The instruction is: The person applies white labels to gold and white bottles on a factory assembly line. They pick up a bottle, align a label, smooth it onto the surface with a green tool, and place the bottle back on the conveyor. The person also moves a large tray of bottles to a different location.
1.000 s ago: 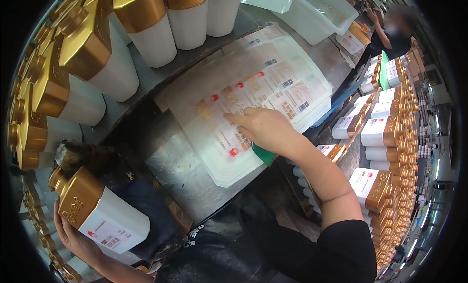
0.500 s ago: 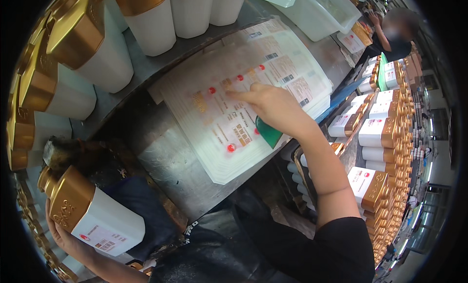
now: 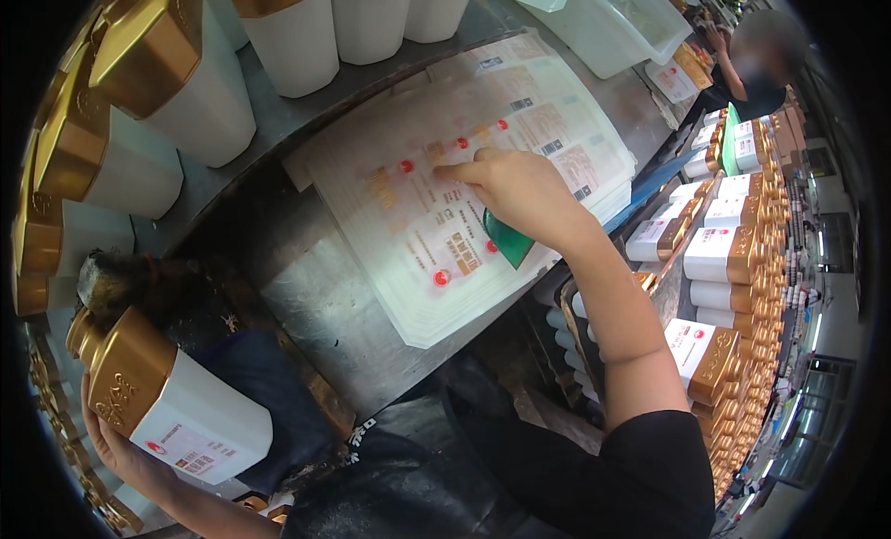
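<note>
My left hand [image 3: 109, 439] is wrapped round the gold shoulder of a white bottle [image 3: 227, 409], which lies tilted at the lower left with a printed label on its side. Some of those fingers are hidden behind the bottle. Over a thick stack of translucent label sheets [image 3: 394, 293], my right hand [image 3: 527, 194] has its forefinger and thumb close together at the top sheet. Whether they pinch a label's edge I cannot make out. A green flat scraper [image 3: 508, 240] sticks out below the palm, held by the other fingers. Red round marks and gold print show through the sheets.
The stack lies on a metal worktop [image 3: 316, 288]. Gold-topped bottles [image 3: 186, 94] stand along its far left side. A translucent plastic bin [image 3: 608, 33] sits at the back. Rows of labelled bottles [image 3: 719, 251] fill the right, where another person [image 3: 756, 75] is at work.
My right forefinger has drawn back slightly to the right, and its thumb now shows beside it. The bottle in my left hand has shifted a little left.
</note>
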### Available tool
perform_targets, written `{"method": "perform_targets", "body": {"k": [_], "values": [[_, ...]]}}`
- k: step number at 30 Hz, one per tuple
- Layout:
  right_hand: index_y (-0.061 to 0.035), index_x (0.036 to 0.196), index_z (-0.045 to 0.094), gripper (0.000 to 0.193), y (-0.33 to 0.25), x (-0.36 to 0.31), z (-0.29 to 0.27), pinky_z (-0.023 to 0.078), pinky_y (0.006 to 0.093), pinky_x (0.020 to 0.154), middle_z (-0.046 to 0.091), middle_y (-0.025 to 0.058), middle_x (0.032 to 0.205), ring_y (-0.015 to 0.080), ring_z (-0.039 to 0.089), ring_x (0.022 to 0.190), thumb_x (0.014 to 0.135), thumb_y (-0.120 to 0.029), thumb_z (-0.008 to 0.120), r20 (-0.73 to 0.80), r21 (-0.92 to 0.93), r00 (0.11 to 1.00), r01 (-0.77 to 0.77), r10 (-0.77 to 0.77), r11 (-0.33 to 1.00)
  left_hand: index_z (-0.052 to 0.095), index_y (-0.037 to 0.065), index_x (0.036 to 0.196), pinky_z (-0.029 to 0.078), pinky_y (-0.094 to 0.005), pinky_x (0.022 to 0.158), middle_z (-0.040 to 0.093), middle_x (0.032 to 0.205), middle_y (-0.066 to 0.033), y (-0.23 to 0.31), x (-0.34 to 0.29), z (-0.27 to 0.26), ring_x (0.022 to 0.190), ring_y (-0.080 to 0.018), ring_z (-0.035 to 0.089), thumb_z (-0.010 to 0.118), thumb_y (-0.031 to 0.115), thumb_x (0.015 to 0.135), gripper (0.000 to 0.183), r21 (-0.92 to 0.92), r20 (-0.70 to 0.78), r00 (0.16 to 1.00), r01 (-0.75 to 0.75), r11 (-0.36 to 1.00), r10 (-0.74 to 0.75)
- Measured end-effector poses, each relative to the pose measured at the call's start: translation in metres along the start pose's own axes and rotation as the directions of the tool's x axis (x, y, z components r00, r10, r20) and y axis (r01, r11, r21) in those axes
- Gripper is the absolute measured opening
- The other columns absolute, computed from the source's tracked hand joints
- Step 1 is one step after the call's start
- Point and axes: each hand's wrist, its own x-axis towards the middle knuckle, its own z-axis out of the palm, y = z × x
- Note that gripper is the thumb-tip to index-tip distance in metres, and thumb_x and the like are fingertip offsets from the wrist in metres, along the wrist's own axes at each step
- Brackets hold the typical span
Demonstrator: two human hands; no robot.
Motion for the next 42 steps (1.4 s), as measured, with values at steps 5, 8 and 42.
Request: {"method": "perform_targets", "body": {"k": [5,8,42], "values": [[-0.0180,0.112,0.067,0.038,-0.003,0.002,0.003,0.049,0.0398,0.068,0.063,0.0137,0.083,0.0306,0.062,0.080,0.079,-0.004,0.055,0.010,0.003,0.999,0.047,-0.047,0.999,0.044,-0.002,0.134,0.051,-0.0331,0.094,0.055,0.127,-0.0159,0.001,0.001,-0.002,0.110,-0.0199,0.059,0.038,0.012,0.099,0.039,-0.013,0.002,1.000,-0.005,1.000,0.005],[-0.0170,0.110,0.068,0.036,-0.004,0.003,0.003,0.049,0.0398,0.068,0.063,0.0132,0.082,0.0304,0.062,0.078,0.078,-0.005,0.055,0.012,-0.013,0.999,0.034,-0.034,0.999,0.044,-0.002,0.134,0.050,-0.0332,0.094,0.054,0.127,-0.0160,0.004,-0.001,0.001,0.110,-0.0199,0.059,0.038,0.011,0.099,0.038,0.001,-0.018,1.000,-0.006,1.000,0.006],[-0.0179,0.124,0.059,0.042,0.047,0.153,0.018,0.040,0.0365,0.100,0.058,0.0077,0.127,0.0270,0.051,0.122,0.092,-0.040,0.045,0.063,-0.272,0.998,-0.008,0.026,0.962,0.053,-0.003,0.124,0.047,-0.0316,0.091,0.058,0.119,-0.0161,0.023,-0.014,0.015,0.104,-0.0216,0.059,0.045,0.013,0.097,0.032,0.217,-0.124,0.991,-0.016,0.976,0.044]]}}
